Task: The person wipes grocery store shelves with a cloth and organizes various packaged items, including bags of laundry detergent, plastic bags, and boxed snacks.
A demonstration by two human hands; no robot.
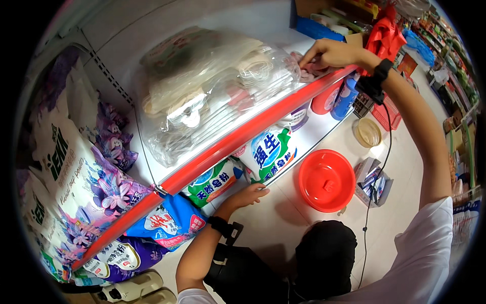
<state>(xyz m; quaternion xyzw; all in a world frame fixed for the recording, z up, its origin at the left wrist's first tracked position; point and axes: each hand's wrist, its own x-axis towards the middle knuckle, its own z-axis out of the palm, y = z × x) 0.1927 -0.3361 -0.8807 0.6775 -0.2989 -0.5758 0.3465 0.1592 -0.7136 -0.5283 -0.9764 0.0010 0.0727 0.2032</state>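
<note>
My right hand (330, 54) reaches to the right end of the upper shelf, its fingers curled down onto a soft pinkish bundle (307, 72) whose kind I cannot make out. Left of it, a pile of clear plastic packages (223, 96) covers much of the same shelf; white hangers or similar shapes show through the film. Lower down, my left hand (247, 195) is in front of the bottom shelf with its fingers loosely stretched and nothing in them. Closest to that hand are a white-and-green bag of soap powder (271, 152) and another green-and-white bag (212, 181).
A red shelf edge (238, 133) runs diagonally between my hands. On the floor stand a red basin (326, 180), a small carton of boxes (373, 183) and a yellowish basket (367, 133). Large detergent bags (76, 157) fill the left side. A black cable (389, 147) hangs from my right wrist.
</note>
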